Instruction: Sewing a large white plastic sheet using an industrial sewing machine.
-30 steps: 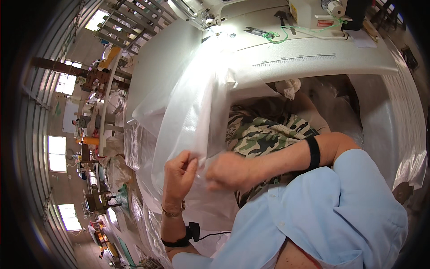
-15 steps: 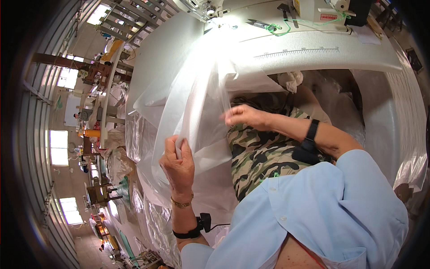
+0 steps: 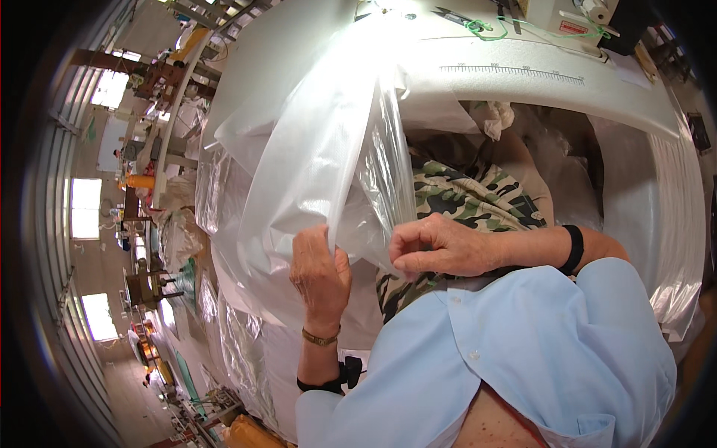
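Note:
A long sheet of translucent white plastic (image 3: 299, 164) hangs in folds from the brightly lit spot on the sewing table down toward my lap. My left hand (image 3: 321, 272) is closed on one edge of it, thumb toward me. To the right, my right hand (image 3: 444, 246) has its fingers curled in and pinches the sheet's other, shinier edge, which runs down to its fingertips. Between the hands the plastic is drawn into lengthwise folds. Its far end is washed out by the lamp's glare.
The pale sewing table (image 3: 523, 63) curves across the far side, with a printed ruler scale. On it lie small thread snips (image 3: 455, 16) and green thread (image 3: 489, 30). Crumpled clear plastic (image 3: 246, 358) spreads at my left, and layered plastic sheets (image 3: 676, 224) hang at the right.
Both hands have come nearer to my body, drawing the plastic sheet longer. My right hand, blurred before, is now lower with its fingers curled at the sheet's edge. The view has shifted slightly.

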The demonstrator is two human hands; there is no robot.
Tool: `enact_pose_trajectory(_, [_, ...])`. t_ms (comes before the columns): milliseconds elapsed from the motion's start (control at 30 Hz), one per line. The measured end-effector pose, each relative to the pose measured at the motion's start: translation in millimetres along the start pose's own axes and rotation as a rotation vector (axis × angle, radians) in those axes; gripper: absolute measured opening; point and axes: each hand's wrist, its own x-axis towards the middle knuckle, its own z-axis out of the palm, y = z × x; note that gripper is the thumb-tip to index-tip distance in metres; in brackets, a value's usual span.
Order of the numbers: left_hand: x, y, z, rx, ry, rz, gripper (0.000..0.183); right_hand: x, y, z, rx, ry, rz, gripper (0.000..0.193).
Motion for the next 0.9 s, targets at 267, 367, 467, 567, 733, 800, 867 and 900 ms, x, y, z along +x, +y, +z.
enact_pose_trajectory(267, [-18.9, -11.2, -1.8, -0.299, -0.067, -0.321, 0.030, 8.3, -26.5, -6.5, -1.439, 0.307, -0.108, 0.032])
enact_pose_trajectory(367, [-14.5, -14.9, -7.2, -0.559, -0.050, -0.424, 0.028, 24.0, -33.1, -3.3, -1.239, 0.503, -0.415, 0.020])
enact_pose_trajectory(467, [-10.4, -17.0, -7.2, -0.680, -0.020, -0.408, 0.029, 53.7, 9.0, 3.8, -0.747, 0.283, -0.200, 0.025])
enact_pose_trajectory(567, [-4.8, -9.7, -11.6, -0.673, -0.027, -0.398, 0.031, 76.2, 53.7, 15.3, -0.591, 0.225, -0.130, 0.033])
enact_pose_trajectory(733, [2.9, -6.5, -11.4, -0.267, 0.088, -0.079, 0.032, 85.4, 55.6, 32.9, -0.782, -0.078, 0.094, 0.041])
enact_pose_trajectory(800, [0.5, -3.2, -10.9, -0.244, 0.001, 0.001, 0.032, 79.1, 55.8, 46.5, -0.883, -0.275, 0.192, 0.043])
enact_pose_trajectory(867, [1.0, 4.9, -14.3, -0.337, -0.112, -0.097, 0.032, 60.9, 55.2, 63.9, -0.759, -0.189, -0.116, 0.041])
enact_pose_trajectory(900, [2.7, 1.4, -14.6, -0.410, -0.198, -0.147, 0.031, 57.4, 55.5, 62.6, -0.759, -0.186, -0.108, 0.041])
